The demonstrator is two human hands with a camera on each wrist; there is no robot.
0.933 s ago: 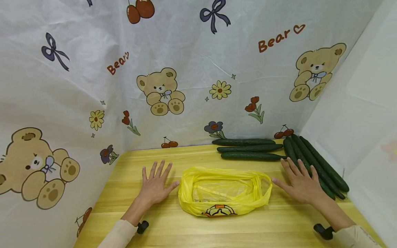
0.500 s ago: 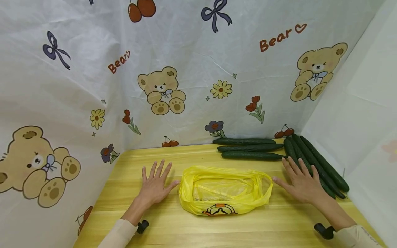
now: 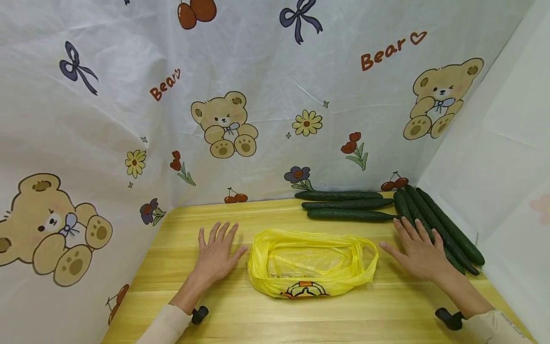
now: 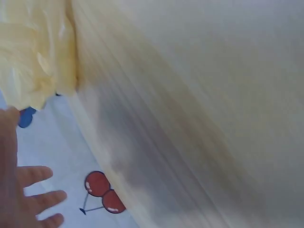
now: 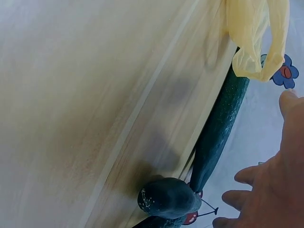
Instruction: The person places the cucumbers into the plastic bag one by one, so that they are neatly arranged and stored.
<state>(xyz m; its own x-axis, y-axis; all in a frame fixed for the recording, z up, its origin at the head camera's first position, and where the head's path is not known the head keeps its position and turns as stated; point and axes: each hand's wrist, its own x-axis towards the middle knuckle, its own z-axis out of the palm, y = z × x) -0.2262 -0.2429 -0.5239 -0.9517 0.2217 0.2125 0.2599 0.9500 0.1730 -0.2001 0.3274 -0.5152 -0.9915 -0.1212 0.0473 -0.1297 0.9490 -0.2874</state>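
Observation:
An open yellow plastic bag (image 3: 312,263) lies on the wooden table (image 3: 275,315) between my hands; it also shows in the wrist views as yellow plastic (image 4: 33,52) and a yellow bag handle (image 5: 256,33). My left hand (image 3: 216,253) lies flat, fingers spread, just left of the bag. My right hand (image 3: 417,253) lies flat to the bag's right, fingers spread, beside a row of dark green cucumbers (image 3: 438,229). Three more cucumbers (image 3: 345,206) lie along the back edge. Cucumber ends (image 5: 213,137) appear near my right fingers (image 5: 266,190).
A white cloth printed with bears, flowers and cherries (image 3: 223,124) walls the table at the back and left. A plain white panel (image 3: 494,157) closes the right side. Black wrist camera mounts (image 3: 449,319) sit at both sleeves.
Both hands have stayed flat on the table. The right hand has edged slightly closer to the cucumbers; the bag has not moved.

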